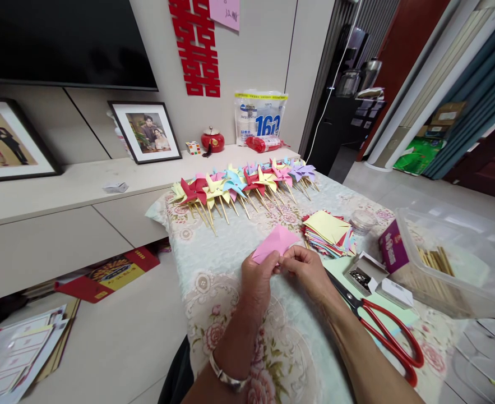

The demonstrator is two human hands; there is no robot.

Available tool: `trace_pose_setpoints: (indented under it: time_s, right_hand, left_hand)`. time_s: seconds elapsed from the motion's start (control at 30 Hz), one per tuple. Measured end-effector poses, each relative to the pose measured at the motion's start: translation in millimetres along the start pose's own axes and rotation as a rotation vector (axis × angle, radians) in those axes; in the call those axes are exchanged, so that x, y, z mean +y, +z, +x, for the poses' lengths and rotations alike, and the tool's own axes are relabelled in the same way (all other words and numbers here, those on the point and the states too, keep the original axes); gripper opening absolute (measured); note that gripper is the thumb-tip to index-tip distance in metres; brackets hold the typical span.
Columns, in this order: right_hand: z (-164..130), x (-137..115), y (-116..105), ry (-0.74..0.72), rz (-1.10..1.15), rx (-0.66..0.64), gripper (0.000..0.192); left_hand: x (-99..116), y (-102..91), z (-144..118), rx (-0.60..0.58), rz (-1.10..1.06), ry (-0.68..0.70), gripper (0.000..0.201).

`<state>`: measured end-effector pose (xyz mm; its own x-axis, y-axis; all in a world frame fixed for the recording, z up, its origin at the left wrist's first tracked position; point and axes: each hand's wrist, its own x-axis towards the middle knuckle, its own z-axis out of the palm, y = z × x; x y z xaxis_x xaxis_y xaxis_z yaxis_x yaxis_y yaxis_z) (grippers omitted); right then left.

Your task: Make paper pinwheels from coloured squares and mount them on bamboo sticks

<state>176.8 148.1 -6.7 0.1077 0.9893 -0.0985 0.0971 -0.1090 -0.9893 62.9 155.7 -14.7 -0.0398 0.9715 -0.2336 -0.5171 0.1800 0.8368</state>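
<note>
A pink square of paper (277,240) is held above the flowered tablecloth, between my two hands. My left hand (256,276) pinches its near left edge with the thumb on top. At the near right corner, my right hand (304,266) is closed with thumb and fingertips together on the paper. Whether anything small sits between the fingertips is hidden. Just beyond the right hand lies a stack of cut paper squares (329,230), yellow on top. Finished paper pinwheels (234,182) on sticks lie in rows at the table's far side.
Red-handled scissors (384,331) lie right of my right forearm, by an open small box of dark metal pieces (360,278). A clear plastic bin (453,264) holds wooden sticks. A round clear container (362,220) stands near the stack. The white cabinet (83,185) runs behind the table.
</note>
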Motion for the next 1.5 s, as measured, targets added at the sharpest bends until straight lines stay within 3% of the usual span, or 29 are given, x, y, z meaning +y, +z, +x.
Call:
trace_pose_setpoints:
  time_s: [0.53, 0.77, 0.97, 1.03, 1.2, 1.37, 1.5]
  right_hand:
    - [-2.8, -8.8, -3.6, -0.04, 0.0, -0.055, 0.029]
    - [6.9, -2.8, -24.9, -0.222, 0.152, 0.301, 0.03]
    - [8.2, -2.8, -26.2, -0.014, 0.267, 0.059, 0.058]
    - [8.5, -1.9, -25.7, 0.005, 0.266, 0.046, 0.062]
    - [10.9, -0.1, -29.5, 0.002, 0.34, 0.162, 0.07]
    - [3.2, -10.6, -31.5, 0.135, 0.387, -0.049, 0.087]
    - [-0.6, -13.3, -32.2, 0.168, 0.373, -0.108, 0.091]
  left_hand:
    - [-0.6, -3.4, 4.0, 0.014, 0.029, 0.013, 0.024]
    - [9.5, -6.5, 0.4, -0.011, 0.058, -0.082, 0.023]
    - [8.7, -11.0, -0.9, -0.105, 0.088, -0.138, 0.022]
    - [7.7, -12.2, -0.8, -0.115, 0.085, -0.131, 0.022]
    - [6.9, -12.3, -0.6, -0.133, 0.103, -0.139, 0.023]
    - [6.1, -11.6, -1.1, -0.162, 0.155, -0.122, 0.023]
    - [4.9, -11.4, -1.3, -0.178, 0.239, -0.073, 0.021]
